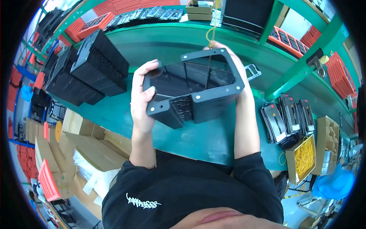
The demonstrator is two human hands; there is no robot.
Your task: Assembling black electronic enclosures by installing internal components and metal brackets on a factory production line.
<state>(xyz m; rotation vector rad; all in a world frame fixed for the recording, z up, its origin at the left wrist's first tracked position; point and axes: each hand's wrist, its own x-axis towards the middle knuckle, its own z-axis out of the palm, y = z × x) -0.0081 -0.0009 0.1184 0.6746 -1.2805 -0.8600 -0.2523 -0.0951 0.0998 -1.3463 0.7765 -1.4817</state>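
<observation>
A thick stack of black plastic trays (217, 107) is held tilted above the green bench between my two hands. Its top face shows a dark glossy panel inside a black frame with light round studs at the corners. My left hand (141, 103) grips the left end, thumb on the top edge. My right hand (228, 51) is closed around the far right side; the stack partly hides its fingers. By those fingers a yellow elastic loop (208, 35) shows, and I cannot tell whether they pinch it.
Tall stacks of black trays (101, 63) stand on the bench's left. To the right lie a silver metal frame (252, 71), bundled black flat devices (273, 122) and a box of yellow rubber bands (305, 158). Open cardboard boxes (93, 150) sit lower left. A green post (293, 72) rises at right.
</observation>
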